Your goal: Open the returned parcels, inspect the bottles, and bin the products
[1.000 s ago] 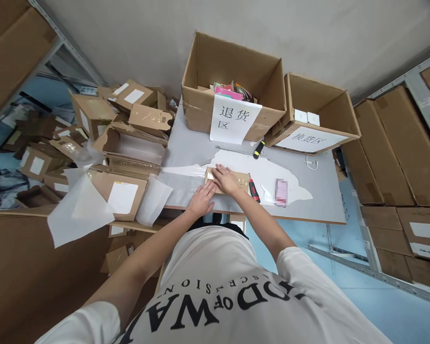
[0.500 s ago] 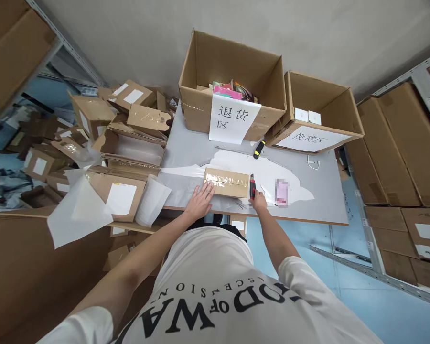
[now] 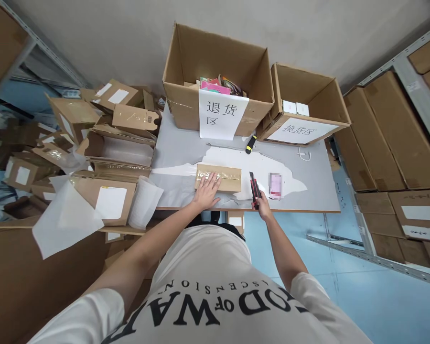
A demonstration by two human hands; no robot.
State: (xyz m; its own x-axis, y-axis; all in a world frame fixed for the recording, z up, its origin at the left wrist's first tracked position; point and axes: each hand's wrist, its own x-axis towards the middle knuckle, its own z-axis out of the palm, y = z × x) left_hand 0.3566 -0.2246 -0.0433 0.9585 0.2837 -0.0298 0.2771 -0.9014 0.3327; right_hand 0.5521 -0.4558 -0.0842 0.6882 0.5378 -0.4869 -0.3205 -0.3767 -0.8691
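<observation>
A small cardboard box [image 3: 232, 178], with clear tape along its top, lies on the grey table [image 3: 172, 143] close to the front edge. My left hand [image 3: 207, 191] rests flat on the left part of its top, fingers spread. To the right of the box, my right hand [image 3: 261, 204] is closed around a red and black box cutter [image 3: 253, 187], its tip pointing away from me. The cutter is apart from the box. A pink, blurred rectangular item [image 3: 275, 186] lies just right of the cutter on a white patch of the table.
Behind stand two labelled cartons, a large one [image 3: 186, 107] with colourful items and a smaller one [image 3: 310, 102] with white boxes. A yellow and black cutter [image 3: 251, 144] lies before them. Opened boxes [image 3: 118, 148] pile up at left; shelved cartons [image 3: 401, 114] stand at right.
My right hand has drawn the box cutter away from the box's right end, toward me. My left hand has slid further onto the box top. The whole view has shifted slightly.
</observation>
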